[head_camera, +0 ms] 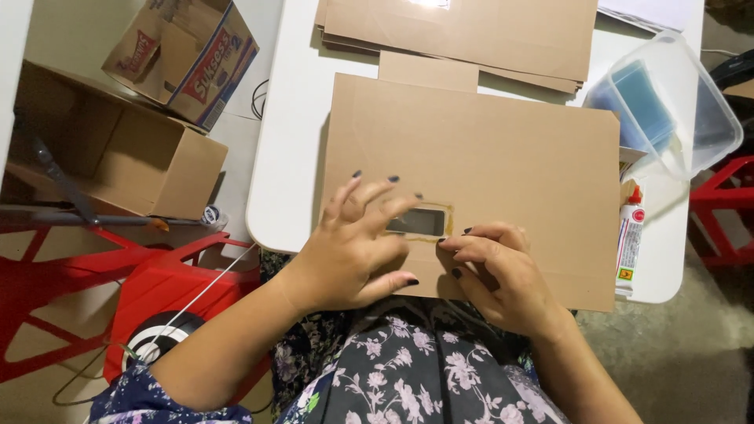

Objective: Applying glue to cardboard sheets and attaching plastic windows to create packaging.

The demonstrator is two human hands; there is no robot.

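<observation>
the flat cardboard sheet (pixel 487 157) lies on the near edge of the white table (pixel 287 157). the left hand (pixel 353 251), fingers spread, presses left of its small rectangular window (pixel 418 222). the right hand (pixel 499 271), fingers together, presses the window's near right corner. a glue tube (pixel 629 239) lies to the right.

Left hand (pixel 357 247) lies flat with fingers spread; right hand (pixel 503 271) presses down with fingertips curled.

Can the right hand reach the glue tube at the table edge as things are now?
Probably yes. The glue tube lies uncovered on the white table, just right of the cardboard sheet, and nothing stands between it and the right hand.
</observation>
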